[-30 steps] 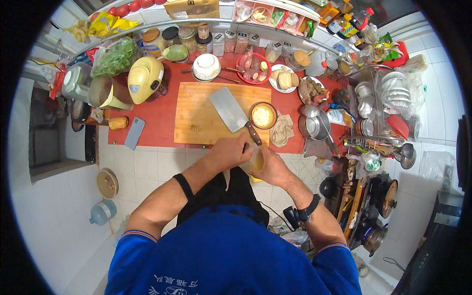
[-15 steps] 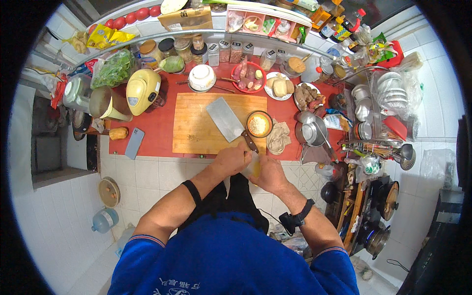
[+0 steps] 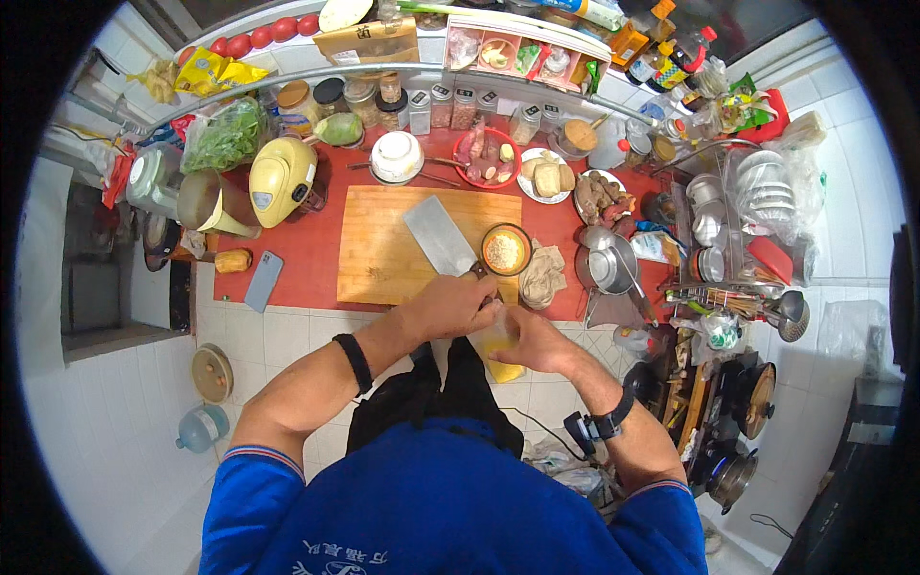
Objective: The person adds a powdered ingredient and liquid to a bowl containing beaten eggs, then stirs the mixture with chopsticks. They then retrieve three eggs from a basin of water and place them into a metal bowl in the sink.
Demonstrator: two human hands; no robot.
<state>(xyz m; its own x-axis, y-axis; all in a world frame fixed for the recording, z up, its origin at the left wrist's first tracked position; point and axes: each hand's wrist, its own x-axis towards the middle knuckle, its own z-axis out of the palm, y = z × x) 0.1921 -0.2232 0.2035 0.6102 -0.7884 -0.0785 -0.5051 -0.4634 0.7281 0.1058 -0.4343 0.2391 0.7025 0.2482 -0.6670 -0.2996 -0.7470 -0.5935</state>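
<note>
My left hand (image 3: 456, 306) is closed, its fingers pinched on the top of a clear and yellow plastic packet (image 3: 505, 373). On the packet's other side my right hand (image 3: 533, 339) grips it, thumb and fingers curled. The packet hangs just off the near edge of the wooden cutting board (image 3: 374, 230), partly hidden by both hands. A cleaver (image 3: 439, 237) lies on the board, its handle partly covered by my left hand. Beside it, at the board's right edge, stands a dark-rimmed bowl (image 3: 504, 250) of pale chopped bits in yellowish contents. A crumpled beige cloth (image 3: 543, 277) lies to the right.
Behind the board are a white bowl (image 3: 396, 156), a red basket (image 3: 487, 158) of reddish pieces and several spice jars. A yellow rice cooker (image 3: 284, 182) and a phone (image 3: 264, 281) are on the left. A metal pot (image 3: 607, 267) stands right, near a dish rack.
My hands have drawn slightly apart, the left one now covering more of the cleaver handle. More of the packet's yellow lower end shows below my right hand.
</note>
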